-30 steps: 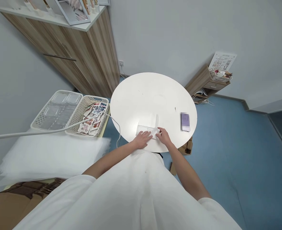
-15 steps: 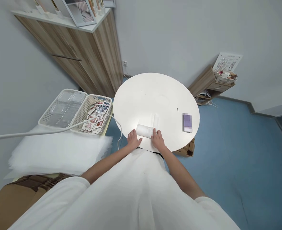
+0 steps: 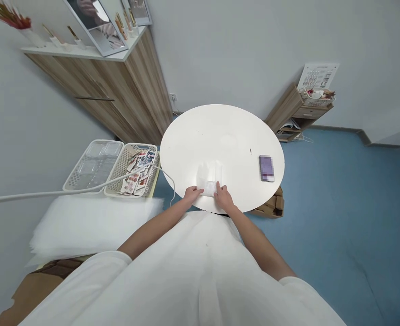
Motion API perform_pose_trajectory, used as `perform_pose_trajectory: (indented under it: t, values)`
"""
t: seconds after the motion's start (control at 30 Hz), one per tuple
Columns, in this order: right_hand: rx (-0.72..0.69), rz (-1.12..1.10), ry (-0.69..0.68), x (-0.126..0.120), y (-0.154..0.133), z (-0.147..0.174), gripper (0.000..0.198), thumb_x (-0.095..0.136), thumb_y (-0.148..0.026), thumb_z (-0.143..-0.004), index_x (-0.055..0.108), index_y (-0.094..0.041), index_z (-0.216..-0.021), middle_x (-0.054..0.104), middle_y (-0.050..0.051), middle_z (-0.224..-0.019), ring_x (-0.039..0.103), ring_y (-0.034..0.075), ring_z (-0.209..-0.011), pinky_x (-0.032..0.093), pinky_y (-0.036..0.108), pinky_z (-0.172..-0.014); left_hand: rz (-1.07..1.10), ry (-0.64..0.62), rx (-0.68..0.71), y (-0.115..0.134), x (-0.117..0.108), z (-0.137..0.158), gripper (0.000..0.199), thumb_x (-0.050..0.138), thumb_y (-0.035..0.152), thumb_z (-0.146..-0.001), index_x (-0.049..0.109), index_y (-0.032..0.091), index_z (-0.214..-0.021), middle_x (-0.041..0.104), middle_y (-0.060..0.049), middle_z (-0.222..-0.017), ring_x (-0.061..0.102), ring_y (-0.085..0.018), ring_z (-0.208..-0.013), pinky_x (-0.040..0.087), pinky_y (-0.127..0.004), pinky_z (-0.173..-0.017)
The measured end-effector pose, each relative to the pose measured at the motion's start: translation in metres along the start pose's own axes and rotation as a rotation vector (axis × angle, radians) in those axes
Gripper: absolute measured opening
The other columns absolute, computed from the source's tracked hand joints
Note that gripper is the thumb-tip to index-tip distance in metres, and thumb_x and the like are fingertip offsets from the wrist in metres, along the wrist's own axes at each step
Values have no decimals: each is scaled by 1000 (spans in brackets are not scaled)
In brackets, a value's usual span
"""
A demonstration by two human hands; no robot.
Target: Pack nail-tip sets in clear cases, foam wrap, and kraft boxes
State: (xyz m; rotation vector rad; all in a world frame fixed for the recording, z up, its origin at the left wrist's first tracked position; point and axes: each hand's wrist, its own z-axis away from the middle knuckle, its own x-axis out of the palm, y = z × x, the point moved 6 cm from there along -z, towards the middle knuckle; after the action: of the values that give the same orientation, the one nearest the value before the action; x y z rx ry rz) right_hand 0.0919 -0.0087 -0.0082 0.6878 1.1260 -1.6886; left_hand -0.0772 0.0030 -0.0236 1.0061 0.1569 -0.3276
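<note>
1. One folded, translucent white sheet [image 3: 209, 188] lies on the white oval tabletop [image 3: 220, 131], close to its front edge.
2. The left hand [image 3: 191, 194] meets the sheet's left end; the right hand [image 3: 223, 198] touches its right end.
3. Whether either grip pinches the sheet or merely presses on it, I cannot tell.

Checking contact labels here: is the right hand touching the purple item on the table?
Apart. The head view shows a plain gap, with bare white tabletop between the right hand and the purple item.
</note>
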Motion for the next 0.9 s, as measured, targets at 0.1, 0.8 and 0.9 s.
perform_pose_trajectory:
  t: [0.1,0.8,0.9]
  values:
    - [-16,-71,11,2,-3,-1,58,40,-28,-85,20,-20,-139,46,11,-105,52,20,-83,37,27,-67,-135,0,112,17,-1,1,17,57,34,-69,54,17,-69,58,0,-68,54,-12,-63,43,-24,-57]
    - [117,-794,106,12,7,-12,48,49,-23,-72,45,-22,-120,46,-6,-56,49,14,-60,39,25,-64,-798,-356,644,36,50,36,39,54,23,-69,58,20,-108,56,-7,-103,53,-21,-97,45,-34,-86]
    - [93,-727,112,12,5,-15,45,49,-21,-73,44,-21,-118,42,-7,-53,48,14,-58,38,25,-63,-787,-268,670,37,39,34,35,47,26,-77,56,18,-111,55,-8,-111,51,-21,-104,42,-35,-92]
